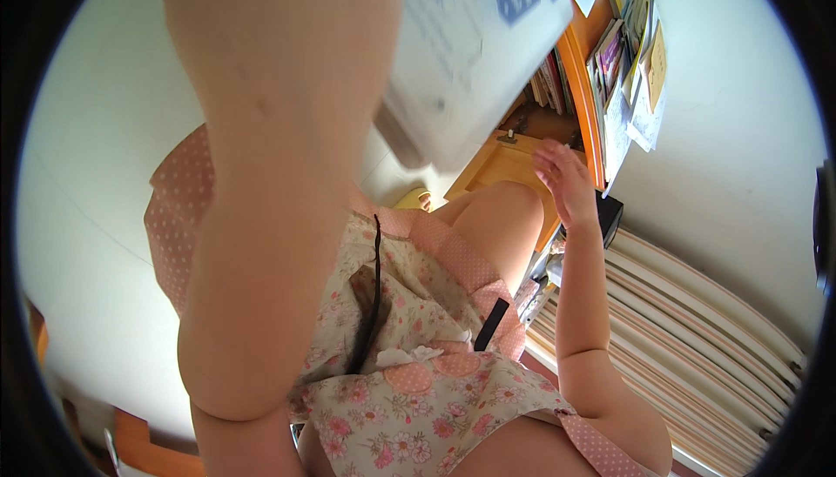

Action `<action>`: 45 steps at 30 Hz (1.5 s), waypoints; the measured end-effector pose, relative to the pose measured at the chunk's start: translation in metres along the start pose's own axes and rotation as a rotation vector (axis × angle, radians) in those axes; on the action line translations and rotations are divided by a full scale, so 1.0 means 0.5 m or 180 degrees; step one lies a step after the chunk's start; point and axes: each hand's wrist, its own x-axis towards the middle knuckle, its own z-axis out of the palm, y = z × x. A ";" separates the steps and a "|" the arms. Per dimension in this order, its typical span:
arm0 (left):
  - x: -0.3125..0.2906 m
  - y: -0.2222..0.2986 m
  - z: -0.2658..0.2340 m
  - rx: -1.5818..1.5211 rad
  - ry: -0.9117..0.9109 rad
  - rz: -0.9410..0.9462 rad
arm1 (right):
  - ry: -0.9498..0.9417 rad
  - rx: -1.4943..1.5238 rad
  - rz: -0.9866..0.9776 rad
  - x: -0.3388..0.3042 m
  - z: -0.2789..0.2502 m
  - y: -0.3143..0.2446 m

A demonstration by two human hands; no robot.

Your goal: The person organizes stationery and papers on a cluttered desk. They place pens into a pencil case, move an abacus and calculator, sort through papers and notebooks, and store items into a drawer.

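My left forearm [270, 120] rises large and close through the left half of the view. The hand at its end lies beyond the top edge, so its grip is hidden. Just right of that arm is a whitish, translucent box-like container [470, 50] with blue print, tilted and partly cut off by the top edge. Whether my left hand holds it cannot be seen. My right hand [566, 183] is raised beside the orange wooden cabinet, fingers loosely extended and nothing visible in them.
The orange cabinet [582, 59] has a lowered wooden door [501, 164] and books inside. Papers and magazines [631, 59] are stacked on its top. Right of my arm, a white slatted radiator-like panel [697, 320] runs along the wall. A yellow slipper [407, 201] shows on the floor.
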 end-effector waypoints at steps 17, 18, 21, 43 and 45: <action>-0.304 -0.175 0.006 0.1471 0.0818 -0.1286 | -0.0628 0.2664 0.0871 -0.180 0.203 0.053; -0.309 -0.199 0.006 0.1604 0.0812 -0.1288 | -0.0106 0.2488 0.1054 -0.172 0.201 0.050; -0.303 -0.274 0.016 0.1693 0.0863 -0.1386 | 0.0161 0.2519 0.1139 -0.143 0.184 0.027; -0.153 -0.517 0.011 -0.0430 0.0859 -0.2490 | 0.0335 0.2256 0.1494 0.111 0.034 0.028; -0.151 -0.522 0.011 -0.0263 0.0833 -0.2409 | 0.0259 0.2276 0.1578 0.117 0.037 0.024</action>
